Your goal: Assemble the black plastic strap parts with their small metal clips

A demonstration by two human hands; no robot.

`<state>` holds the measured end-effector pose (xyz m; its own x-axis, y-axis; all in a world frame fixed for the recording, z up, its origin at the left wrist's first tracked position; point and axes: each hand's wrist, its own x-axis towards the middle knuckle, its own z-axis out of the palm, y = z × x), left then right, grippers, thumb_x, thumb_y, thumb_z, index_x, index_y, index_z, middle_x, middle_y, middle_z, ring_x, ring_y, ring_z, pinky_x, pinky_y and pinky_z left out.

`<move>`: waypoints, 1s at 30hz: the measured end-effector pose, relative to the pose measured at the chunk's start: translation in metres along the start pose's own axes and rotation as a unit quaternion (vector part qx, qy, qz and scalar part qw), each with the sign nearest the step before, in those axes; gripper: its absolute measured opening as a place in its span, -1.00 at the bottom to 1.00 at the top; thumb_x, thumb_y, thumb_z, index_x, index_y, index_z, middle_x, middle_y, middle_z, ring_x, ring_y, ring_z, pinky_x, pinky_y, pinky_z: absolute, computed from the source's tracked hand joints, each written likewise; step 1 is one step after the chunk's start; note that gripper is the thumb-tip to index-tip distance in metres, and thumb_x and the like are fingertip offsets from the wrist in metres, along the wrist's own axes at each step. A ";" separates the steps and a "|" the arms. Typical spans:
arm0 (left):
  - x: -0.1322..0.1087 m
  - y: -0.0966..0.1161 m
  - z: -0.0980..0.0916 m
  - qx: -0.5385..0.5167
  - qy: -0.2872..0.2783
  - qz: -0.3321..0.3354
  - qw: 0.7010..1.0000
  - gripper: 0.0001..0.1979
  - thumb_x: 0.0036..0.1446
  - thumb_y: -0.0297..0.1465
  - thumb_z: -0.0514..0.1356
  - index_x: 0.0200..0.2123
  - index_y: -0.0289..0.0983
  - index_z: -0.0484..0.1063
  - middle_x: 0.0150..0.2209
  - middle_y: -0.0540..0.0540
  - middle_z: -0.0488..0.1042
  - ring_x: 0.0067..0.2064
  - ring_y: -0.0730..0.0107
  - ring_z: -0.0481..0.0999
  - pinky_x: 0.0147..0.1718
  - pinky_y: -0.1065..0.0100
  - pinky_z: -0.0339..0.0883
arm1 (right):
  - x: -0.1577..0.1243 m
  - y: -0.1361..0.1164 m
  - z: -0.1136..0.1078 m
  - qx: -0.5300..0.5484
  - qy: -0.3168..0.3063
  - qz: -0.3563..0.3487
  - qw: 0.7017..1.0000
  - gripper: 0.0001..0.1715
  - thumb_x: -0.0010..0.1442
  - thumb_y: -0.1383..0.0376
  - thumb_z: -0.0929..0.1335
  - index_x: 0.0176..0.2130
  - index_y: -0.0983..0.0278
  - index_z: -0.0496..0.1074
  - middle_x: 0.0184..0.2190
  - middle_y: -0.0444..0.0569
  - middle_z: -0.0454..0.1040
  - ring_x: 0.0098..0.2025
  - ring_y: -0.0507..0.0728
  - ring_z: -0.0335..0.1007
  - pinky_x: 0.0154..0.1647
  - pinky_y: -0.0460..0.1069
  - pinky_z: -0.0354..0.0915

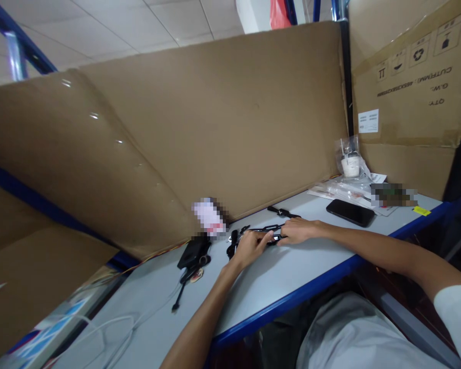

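A black slotted frame (271,228) with thin blade-like parts, resembling a small drone, lies on the grey tabletop (288,277). My left hand (250,247) is closed over its near left side, fingers bent onto it. From the right, my right hand (296,230) grips the frame's other end with its fingertips. Both palms hide much of the middle. One dark blade-like part (283,211) sticks out behind my right hand, and another black part (232,246) stands at the left beside my left hand.
Left of the hands lie a black box (194,252), a short black cable (180,297) and looped white cables (128,328). A black phone (350,212) and plastic bags (348,187) are at the right. Cardboard walls (230,128) enclose the back; a blue edge (292,297) runs along the front.
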<state>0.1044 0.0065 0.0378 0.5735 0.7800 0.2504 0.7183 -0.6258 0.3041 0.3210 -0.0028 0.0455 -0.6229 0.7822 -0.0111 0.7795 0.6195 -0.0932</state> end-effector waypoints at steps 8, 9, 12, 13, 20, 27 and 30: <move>0.001 0.002 -0.002 0.072 0.006 -0.005 0.997 -0.38 0.39 -0.05 -0.11 -0.45 -0.29 0.55 -0.59 -0.07 0.43 -0.52 0.39 0.29 -0.44 0.36 -0.01 | -0.001 -0.002 -0.002 -0.002 -0.003 0.005 1.000 -0.44 0.35 -0.04 0.28 -0.10 0.34 0.62 -0.15 0.20 0.62 -0.16 0.26 0.55 -0.22 0.01 0.29; 0.001 0.002 -0.002 0.071 0.005 -0.006 0.997 -0.39 0.39 -0.05 -0.10 -0.45 -0.28 0.54 -0.59 -0.07 0.43 -0.52 0.39 0.29 -0.43 0.36 -0.01 | -0.001 -0.002 -0.003 -0.002 -0.004 0.006 1.000 -0.44 0.35 -0.04 0.28 -0.10 0.34 0.62 -0.14 0.20 0.62 -0.16 0.26 0.55 -0.22 0.01 0.29; 0.001 0.003 -0.002 0.068 0.004 -0.010 0.998 -0.36 0.39 -0.04 -0.11 -0.51 -0.28 0.51 -0.60 -0.06 0.41 -0.53 0.40 0.29 -0.43 0.36 0.00 | -0.001 -0.003 -0.004 -0.002 -0.008 0.008 1.000 -0.42 0.35 -0.05 0.27 -0.11 0.35 0.62 -0.14 0.22 0.62 -0.16 0.27 0.55 -0.22 0.01 0.30; 0.001 0.004 -0.002 0.068 0.001 -0.010 0.998 -0.35 0.38 -0.03 -0.11 -0.54 -0.29 0.48 -0.62 -0.05 0.39 -0.54 0.42 0.26 -0.44 0.36 -0.01 | -0.001 -0.003 -0.004 -0.002 -0.009 0.009 1.000 -0.42 0.35 -0.05 0.27 -0.11 0.35 0.62 -0.14 0.22 0.62 -0.16 0.27 0.55 -0.21 0.01 0.30; -0.001 -0.003 -0.001 -0.007 -0.012 0.020 1.000 -0.26 0.33 0.07 -0.11 -0.54 -0.34 0.54 -0.68 0.05 0.17 -0.57 0.51 0.08 -0.49 0.39 -0.08 | -0.001 -0.003 -0.004 -0.002 -0.005 0.008 1.000 -0.44 0.37 -0.02 0.26 -0.07 0.36 0.61 -0.13 0.21 0.62 -0.15 0.27 0.55 -0.22 0.01 0.29; -0.001 -0.006 -0.001 -0.037 -0.005 0.003 0.999 -0.29 0.35 0.04 -0.08 -0.39 -0.36 0.65 -0.68 -0.04 0.36 -0.53 0.39 0.26 -0.48 0.37 0.03 | -0.002 -0.002 -0.004 -0.004 -0.008 0.006 1.000 -0.44 0.37 -0.03 0.26 -0.08 0.34 0.61 -0.16 0.19 0.62 -0.18 0.26 0.55 -0.23 0.02 0.30; 0.000 -0.002 -0.001 0.001 -0.004 0.006 1.000 -0.36 0.36 0.00 -0.05 -0.37 -0.31 0.66 -0.62 -0.07 0.45 -0.52 0.38 0.34 -0.43 0.38 0.07 | -0.002 -0.003 -0.004 -0.007 -0.008 0.009 1.000 -0.44 0.37 -0.02 0.26 -0.07 0.34 0.61 -0.15 0.20 0.61 -0.16 0.26 0.55 -0.20 0.03 0.31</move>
<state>0.1028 0.0080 0.0383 0.5856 0.7724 0.2458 0.7118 -0.6351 0.3000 0.3202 -0.0055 0.0494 -0.6091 0.7926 -0.0284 0.7918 0.6057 -0.0790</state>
